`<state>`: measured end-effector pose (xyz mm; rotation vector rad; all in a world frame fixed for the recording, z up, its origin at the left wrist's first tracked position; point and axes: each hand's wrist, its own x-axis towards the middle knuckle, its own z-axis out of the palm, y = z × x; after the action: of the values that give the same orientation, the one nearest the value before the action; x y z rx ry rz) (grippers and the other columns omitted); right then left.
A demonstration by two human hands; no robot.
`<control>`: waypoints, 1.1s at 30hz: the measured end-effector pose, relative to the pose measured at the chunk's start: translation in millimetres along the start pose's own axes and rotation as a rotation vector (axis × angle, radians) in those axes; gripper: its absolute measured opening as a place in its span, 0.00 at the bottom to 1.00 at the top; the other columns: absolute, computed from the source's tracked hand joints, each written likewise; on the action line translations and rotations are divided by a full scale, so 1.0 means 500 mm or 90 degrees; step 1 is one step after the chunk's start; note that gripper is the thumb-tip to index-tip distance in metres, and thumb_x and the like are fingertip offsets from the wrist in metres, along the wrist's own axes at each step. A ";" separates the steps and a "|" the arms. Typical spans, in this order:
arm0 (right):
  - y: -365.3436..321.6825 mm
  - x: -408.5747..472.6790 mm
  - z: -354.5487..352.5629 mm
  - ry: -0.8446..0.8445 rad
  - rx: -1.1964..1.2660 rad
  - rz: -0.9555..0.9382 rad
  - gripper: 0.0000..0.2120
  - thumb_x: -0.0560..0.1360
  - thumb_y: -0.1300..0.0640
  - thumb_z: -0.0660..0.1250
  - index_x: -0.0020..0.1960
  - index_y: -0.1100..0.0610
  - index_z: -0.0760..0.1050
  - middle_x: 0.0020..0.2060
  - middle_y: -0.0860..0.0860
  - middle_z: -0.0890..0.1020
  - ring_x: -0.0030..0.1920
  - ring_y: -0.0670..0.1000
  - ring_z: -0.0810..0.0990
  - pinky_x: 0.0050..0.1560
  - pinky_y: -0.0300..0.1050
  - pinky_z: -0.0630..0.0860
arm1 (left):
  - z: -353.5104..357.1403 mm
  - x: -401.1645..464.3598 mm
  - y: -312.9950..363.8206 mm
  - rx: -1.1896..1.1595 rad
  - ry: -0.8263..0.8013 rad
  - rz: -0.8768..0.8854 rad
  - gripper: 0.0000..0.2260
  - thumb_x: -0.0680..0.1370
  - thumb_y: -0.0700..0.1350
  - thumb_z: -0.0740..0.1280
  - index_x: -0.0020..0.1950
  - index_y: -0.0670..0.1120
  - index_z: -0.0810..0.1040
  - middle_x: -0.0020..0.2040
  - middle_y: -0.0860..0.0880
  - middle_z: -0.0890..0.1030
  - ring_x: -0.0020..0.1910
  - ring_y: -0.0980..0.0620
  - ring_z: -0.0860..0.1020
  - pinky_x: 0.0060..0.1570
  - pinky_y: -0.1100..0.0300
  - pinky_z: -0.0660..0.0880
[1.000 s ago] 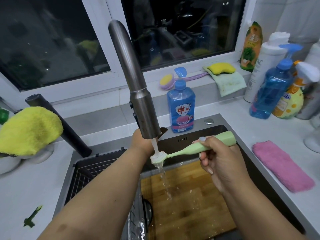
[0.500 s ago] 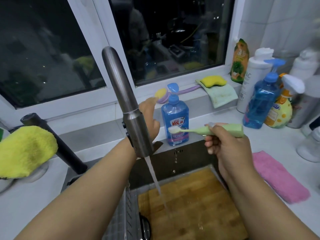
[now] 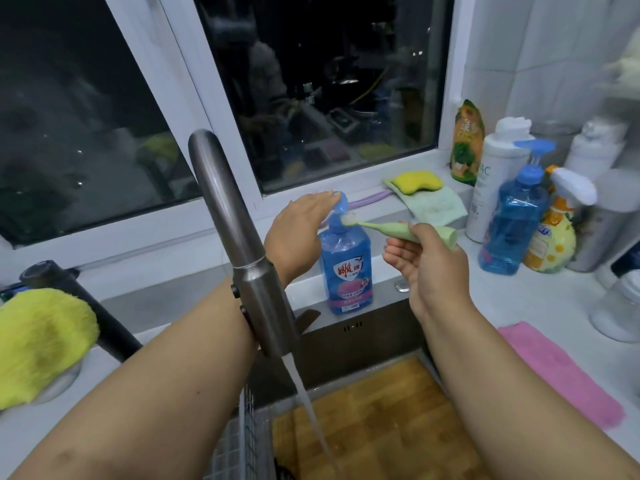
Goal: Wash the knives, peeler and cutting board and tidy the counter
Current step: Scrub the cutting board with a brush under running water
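My right hand [image 3: 427,265] grips a pale green brush [image 3: 398,231] by its handle, holding the white bristle head right under the spout of the blue dish soap bottle [image 3: 346,268]. My left hand [image 3: 299,225] lies flat on top of the bottle's blue pump head [image 3: 341,204], fingers straight. A wooden cutting board [image 3: 388,427] lies in the sink below, with water from the steel tap [image 3: 242,251] running onto it. A dark handle shows at the board's left edge, mostly hidden.
A pink cloth [image 3: 561,372] lies on the counter at the right. Several bottles [image 3: 512,216] stand at the back right. On the sill are a yellow sponge [image 3: 419,181] and a green cloth. A yellow fluffy mitt [image 3: 41,344] sits at the left. A wire rack [image 3: 242,441] fills the sink's left side.
My right hand lifted the brush from under the running tap up to the soap bottle's spout. My left hand moved from behind the tap onto the pump head.
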<state>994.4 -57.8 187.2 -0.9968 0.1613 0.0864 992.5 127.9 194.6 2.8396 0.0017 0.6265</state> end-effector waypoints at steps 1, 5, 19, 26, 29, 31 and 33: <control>0.001 0.001 0.001 -0.001 0.006 0.002 0.07 0.76 0.60 0.65 0.43 0.62 0.78 0.33 0.57 0.81 0.32 0.50 0.82 0.36 0.42 0.81 | 0.002 -0.001 0.000 0.003 0.002 -0.001 0.32 0.76 0.29 0.58 0.76 0.51 0.62 0.76 0.51 0.63 0.75 0.50 0.60 0.75 0.52 0.57; 0.005 0.004 0.006 -0.016 0.025 0.018 0.07 0.76 0.60 0.65 0.43 0.63 0.78 0.32 0.57 0.82 0.32 0.50 0.82 0.35 0.41 0.81 | 0.009 -0.006 0.005 0.011 0.003 -0.008 0.33 0.76 0.28 0.57 0.77 0.52 0.60 0.77 0.52 0.62 0.75 0.51 0.60 0.75 0.51 0.57; 0.012 -0.064 -0.090 -0.129 0.030 0.036 0.11 0.78 0.59 0.60 0.53 0.59 0.79 0.32 0.55 0.80 0.30 0.47 0.78 0.30 0.37 0.75 | -0.016 -0.079 0.022 -0.197 0.044 -0.175 0.32 0.77 0.29 0.56 0.79 0.47 0.51 0.78 0.48 0.57 0.76 0.55 0.58 0.70 0.67 0.52; 0.086 -0.174 -0.220 -0.226 -0.144 0.223 0.19 0.68 0.52 0.65 0.55 0.60 0.79 0.34 0.57 0.79 0.31 0.51 0.77 0.30 0.41 0.75 | 0.101 -0.342 0.034 -0.436 0.104 -0.470 0.06 0.79 0.39 0.63 0.47 0.48 0.76 0.45 0.50 0.80 0.50 0.59 0.79 0.51 0.62 0.76; 0.128 -0.211 -0.259 -0.197 -0.169 0.316 0.20 0.68 0.49 0.65 0.51 0.63 0.79 0.34 0.60 0.78 0.31 0.53 0.77 0.31 0.44 0.75 | 0.191 -0.443 0.039 -0.427 -0.023 -0.660 0.06 0.79 0.37 0.61 0.47 0.46 0.75 0.44 0.49 0.78 0.47 0.48 0.78 0.43 0.62 0.73; 0.158 -0.228 -0.278 -0.172 -0.167 0.363 0.19 0.71 0.49 0.63 0.50 0.64 0.79 0.32 0.61 0.78 0.29 0.53 0.77 0.28 0.43 0.75 | 0.262 -0.522 0.026 -0.347 -0.158 -0.808 0.06 0.78 0.42 0.62 0.48 0.43 0.77 0.43 0.47 0.79 0.42 0.48 0.77 0.38 0.60 0.72; 0.183 -0.245 -0.296 -0.170 -0.160 0.406 0.17 0.77 0.53 0.59 0.51 0.66 0.78 0.33 0.62 0.78 0.29 0.54 0.78 0.28 0.43 0.76 | 0.329 -0.591 0.002 -0.404 -0.209 -0.937 0.13 0.74 0.49 0.65 0.50 0.41 0.81 0.46 0.43 0.82 0.44 0.44 0.79 0.47 0.55 0.78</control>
<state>846.0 -132.7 54.0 -1.1420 0.2219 0.8358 792.1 74.5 -72.8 1.6028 1.3556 -0.1750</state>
